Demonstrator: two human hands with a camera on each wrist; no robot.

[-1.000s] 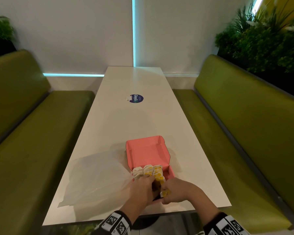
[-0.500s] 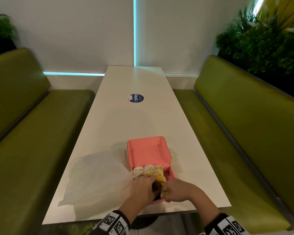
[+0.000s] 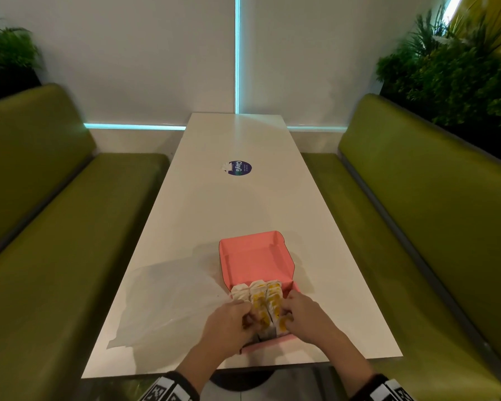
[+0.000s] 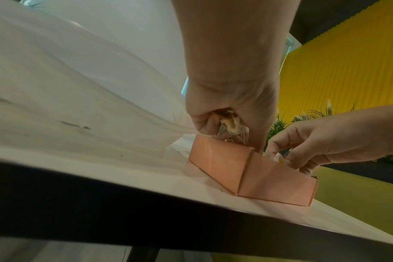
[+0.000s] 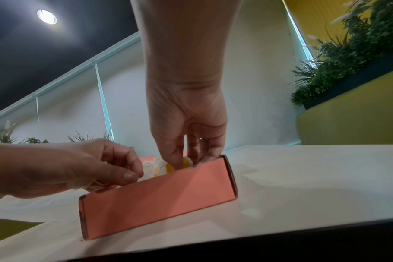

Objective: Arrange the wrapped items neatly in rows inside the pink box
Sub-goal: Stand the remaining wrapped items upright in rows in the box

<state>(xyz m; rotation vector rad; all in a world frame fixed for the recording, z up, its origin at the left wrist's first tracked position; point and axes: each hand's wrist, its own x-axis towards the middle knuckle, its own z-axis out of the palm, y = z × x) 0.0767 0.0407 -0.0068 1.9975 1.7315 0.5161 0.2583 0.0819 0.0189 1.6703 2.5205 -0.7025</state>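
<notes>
Now, box: the pink box sits on the near end of the white bench, lid flap thrown open on its far side and lying flat; its long axis runs along the length of the bench.
Wrapped items: white-and-yellow wrapped items stand packed side by side in the tray of the pink box, in rows running front to back; their tops point up. How many rows there are I cannot tell.
Left grip: the left hand is at the left edge of the pink box, its fingers curled round a crumpled wrapped item, pinching it just above the box wall.
Right grip: the right hand is at the right side of the pink box, thumb and fingertips reaching down inside and pinching a yellow-marked wrapped item.
Beside the box: a sheet of thin translucent plastic lies on the bench just left of the pink box.
Surface: the bench is long and narrow, with a round dark blue sticker well beyond the pink box.
Room: green padded seats run along both sides of the bench; leafy plants stand behind them, and a pale wall with a lit blue strip closes the far end.
</notes>
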